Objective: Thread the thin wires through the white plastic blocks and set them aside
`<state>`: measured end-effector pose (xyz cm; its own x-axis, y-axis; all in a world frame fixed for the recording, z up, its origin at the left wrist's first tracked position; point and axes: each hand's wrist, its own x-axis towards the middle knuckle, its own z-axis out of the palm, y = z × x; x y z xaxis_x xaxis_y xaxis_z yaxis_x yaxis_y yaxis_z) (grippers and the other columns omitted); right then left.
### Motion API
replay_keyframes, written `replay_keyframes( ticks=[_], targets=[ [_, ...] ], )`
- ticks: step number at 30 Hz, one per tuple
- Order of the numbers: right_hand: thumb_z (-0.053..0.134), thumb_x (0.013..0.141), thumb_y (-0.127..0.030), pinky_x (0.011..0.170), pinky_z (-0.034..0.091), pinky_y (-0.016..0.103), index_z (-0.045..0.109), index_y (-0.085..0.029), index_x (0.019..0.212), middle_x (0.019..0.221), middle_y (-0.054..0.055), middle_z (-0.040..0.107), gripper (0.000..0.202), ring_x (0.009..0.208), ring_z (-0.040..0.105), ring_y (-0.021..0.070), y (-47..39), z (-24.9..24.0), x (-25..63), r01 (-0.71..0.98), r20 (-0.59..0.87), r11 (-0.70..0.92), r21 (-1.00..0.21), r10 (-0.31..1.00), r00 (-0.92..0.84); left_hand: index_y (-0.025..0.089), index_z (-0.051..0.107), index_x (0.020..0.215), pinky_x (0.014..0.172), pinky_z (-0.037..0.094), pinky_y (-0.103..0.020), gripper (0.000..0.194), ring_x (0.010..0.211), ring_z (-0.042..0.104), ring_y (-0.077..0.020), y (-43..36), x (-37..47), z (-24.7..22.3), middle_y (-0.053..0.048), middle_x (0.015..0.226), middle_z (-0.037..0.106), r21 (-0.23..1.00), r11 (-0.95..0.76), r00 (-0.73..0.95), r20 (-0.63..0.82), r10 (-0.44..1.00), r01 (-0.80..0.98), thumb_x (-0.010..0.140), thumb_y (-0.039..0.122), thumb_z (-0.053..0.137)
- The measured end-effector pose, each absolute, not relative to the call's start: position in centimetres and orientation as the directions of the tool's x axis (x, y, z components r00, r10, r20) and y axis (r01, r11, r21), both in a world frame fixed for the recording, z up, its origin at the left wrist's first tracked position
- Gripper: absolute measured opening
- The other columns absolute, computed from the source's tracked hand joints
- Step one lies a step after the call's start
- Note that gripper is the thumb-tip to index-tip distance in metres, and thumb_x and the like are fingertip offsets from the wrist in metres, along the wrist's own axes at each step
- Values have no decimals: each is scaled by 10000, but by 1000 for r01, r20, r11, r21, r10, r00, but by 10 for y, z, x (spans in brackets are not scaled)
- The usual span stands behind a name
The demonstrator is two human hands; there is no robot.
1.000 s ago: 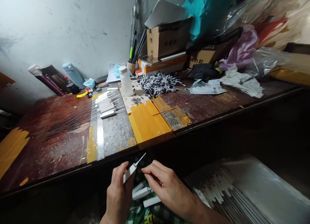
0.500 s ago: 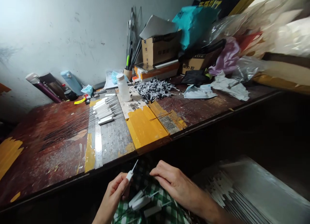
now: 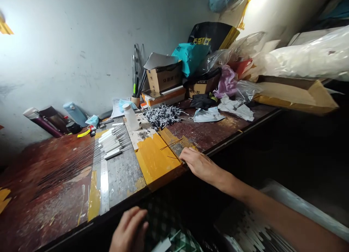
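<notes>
The right hand [image 3: 195, 163] is held over the front edge of the bench [image 3: 218, 132], palm down, with its fingertips brought narrowly together at one end of a thin dark wire [image 3: 172, 157]. The wire is pinched there and points left across the orange-yellow tape [image 3: 155, 159], which is stuck along the bench top up to the front edge. Just beyond it, crossed dark wires [image 3: 171, 144] are laid on the bench.

The left hand [image 3: 129, 228] is held below the front edge, its fingers curled and blurred; whether anything is gripped in it cannot be told. Near it, a white piece [image 3: 163, 246] is seen on green checked cloth [image 3: 188, 241], partly cut off by the view.

On the bench, to the left of the tape, white-handled rods [image 3: 110, 144] are laid side by side, and a metal ruler [image 3: 104, 186] is set near the front edge. Toward the back edge, a white-capped bottle [image 3: 131, 118] is stood upright beside a heap of black and white pieces [image 3: 163, 116]. A pale blue mask [image 3: 208, 115] is spread to the right of the heap.
</notes>
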<state>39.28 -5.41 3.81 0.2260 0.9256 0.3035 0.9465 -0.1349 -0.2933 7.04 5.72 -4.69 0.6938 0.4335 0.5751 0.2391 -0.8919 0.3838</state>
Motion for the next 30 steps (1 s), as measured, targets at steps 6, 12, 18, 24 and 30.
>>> replay_keyframes(
  ticks=[6, 12, 18, 24, 30],
  targets=[
    [392, 805, 74, 696, 469, 272, 588, -187, 869, 919, 60, 576, 333, 811, 564, 184, -64, 36, 376, 963, 260, -199, -183, 935, 242, 209, 576, 1194, 920, 483, -431, 311, 1056, 595, -273, 174, 97, 39, -125, 1170, 611, 145, -882, 676, 590, 441, 449, 931, 341, 474],
    [367, 886, -25, 663, 501, 318, 546, -197, 822, 833, 61, 551, 256, 709, 586, 195, -61, 14, 376, 906, 397, -246, -344, 837, 378, 170, 542, 1206, 898, 407, -468, 313, 1080, 549, -304, 231, 130, 40, -156, 1205, 613, -2, -698, 644, 387, 659, 716, 941, 256, 400],
    [438, 970, -176, 837, 524, 304, 584, -234, 1114, 994, 48, 616, 213, 924, 635, 192, -65, 17, 345, 765, 571, 145, -627, 754, 324, 215, 621, 981, 909, 376, -407, 192, 1007, 553, -248, 232, 139, 51, -91, 1078, 632, -60, -722, 689, 360, 629, 690, 925, 264, 444],
    [439, 964, -158, 839, 530, 266, 621, -239, 1121, 996, 37, 625, 253, 919, 635, 162, -65, 14, 309, 553, 432, 171, -816, 815, 387, 205, 595, 1011, 780, 452, -344, 225, 825, 593, -223, 168, 117, 67, -66, 922, 655, 231, -848, 778, 337, 530, 478, 935, 297, 405],
    [493, 953, -181, 813, 518, 242, 665, -235, 1062, 948, 15, 630, 211, 858, 627, 136, -56, 20, 281, 329, 284, 177, -927, 906, 314, 185, 656, 1130, 587, 410, -234, 424, 647, 494, -147, 85, 85, 76, -27, 753, 592, 874, -282, 825, -204, 527, 397, 934, 494, 441]
  ],
)
